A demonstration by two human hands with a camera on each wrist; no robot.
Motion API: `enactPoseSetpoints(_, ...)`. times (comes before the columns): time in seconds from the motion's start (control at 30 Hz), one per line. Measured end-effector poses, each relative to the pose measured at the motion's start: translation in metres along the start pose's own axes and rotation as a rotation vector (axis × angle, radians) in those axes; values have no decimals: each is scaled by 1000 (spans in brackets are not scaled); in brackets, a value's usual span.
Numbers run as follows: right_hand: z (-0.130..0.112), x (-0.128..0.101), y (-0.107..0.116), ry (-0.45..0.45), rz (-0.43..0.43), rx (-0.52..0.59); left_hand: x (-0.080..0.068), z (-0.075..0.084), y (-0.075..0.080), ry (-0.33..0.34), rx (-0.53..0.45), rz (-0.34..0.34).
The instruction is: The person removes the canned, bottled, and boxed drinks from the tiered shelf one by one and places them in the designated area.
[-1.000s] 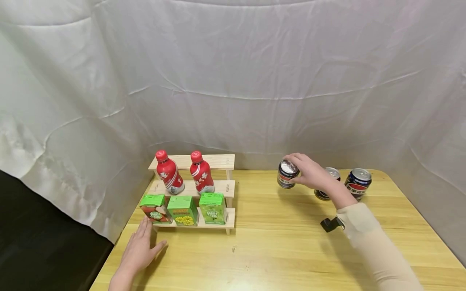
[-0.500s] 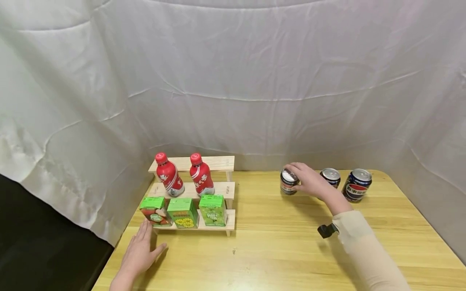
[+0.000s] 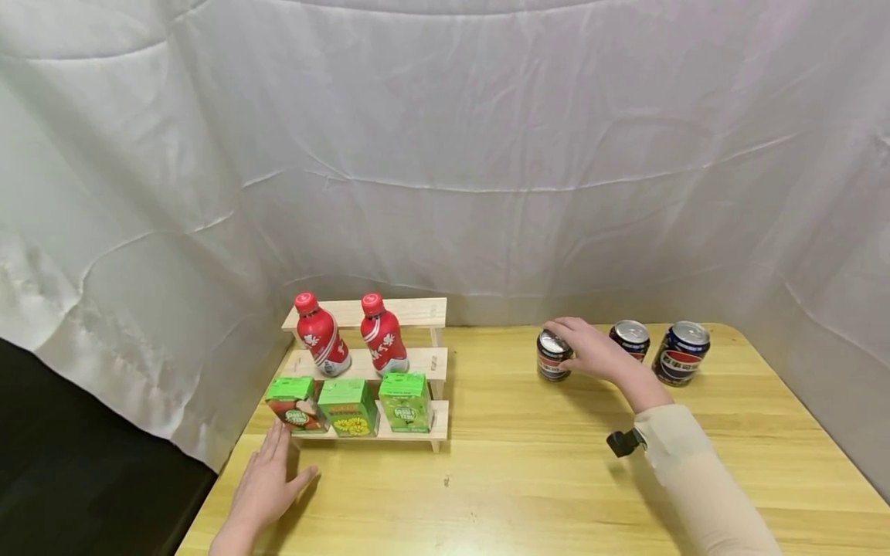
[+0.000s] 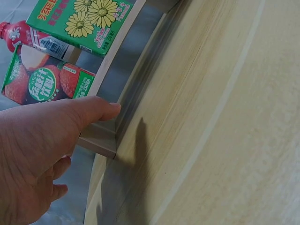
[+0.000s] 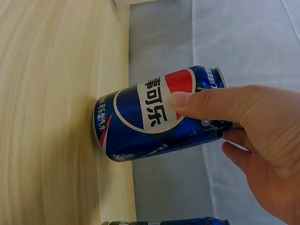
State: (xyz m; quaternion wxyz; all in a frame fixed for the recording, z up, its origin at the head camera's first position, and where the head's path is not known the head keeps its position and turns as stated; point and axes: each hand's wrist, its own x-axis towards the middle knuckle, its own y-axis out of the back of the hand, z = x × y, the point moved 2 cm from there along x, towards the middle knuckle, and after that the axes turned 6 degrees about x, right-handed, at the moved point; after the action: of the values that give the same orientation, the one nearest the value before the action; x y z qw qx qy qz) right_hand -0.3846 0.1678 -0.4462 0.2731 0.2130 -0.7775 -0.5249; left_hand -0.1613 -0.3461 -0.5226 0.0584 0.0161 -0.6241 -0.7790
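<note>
Head view: the right hand [image 3: 594,349] grips a blue cola can [image 3: 553,356] that stands upright on the table [image 3: 528,463], toward the far right. The fingers curl over the can's top and side. Two more cans [image 3: 631,338] [image 3: 681,352] stand just right of the hand, near the far edge. The left hand [image 3: 267,483] lies flat on the table at the near left, fingers straight and loosely spread, holding nothing. Its fingertips reach the near left corner of a stepped wooden shelf [image 3: 417,310]. The shelf's low step carries three green drink cartons [image 3: 351,405]; the middle step carries two red bottles [image 3: 381,334]; the top step is bare wood.

Left wrist view: the left hand [image 4: 40,154] rests open, its thumb [image 4: 96,108] touching the shelf's [image 4: 101,140] corner post. A strawberry carton [image 4: 42,82] and a daisy carton [image 4: 89,21] sit above it.

Right wrist view: the right hand [image 5: 255,136] holds the cola can [image 5: 157,112], thumb [image 5: 206,104] pressed on the label, the can's base on the table [image 5: 47,117]. Part of another can [image 5: 183,222] shows at the frame's lower edge.
</note>
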Motion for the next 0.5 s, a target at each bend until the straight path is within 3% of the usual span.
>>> enactPoseSetpoints(0.5,9,-1,2,-27,-21,19,0,-1,-1,-3,1,-12)
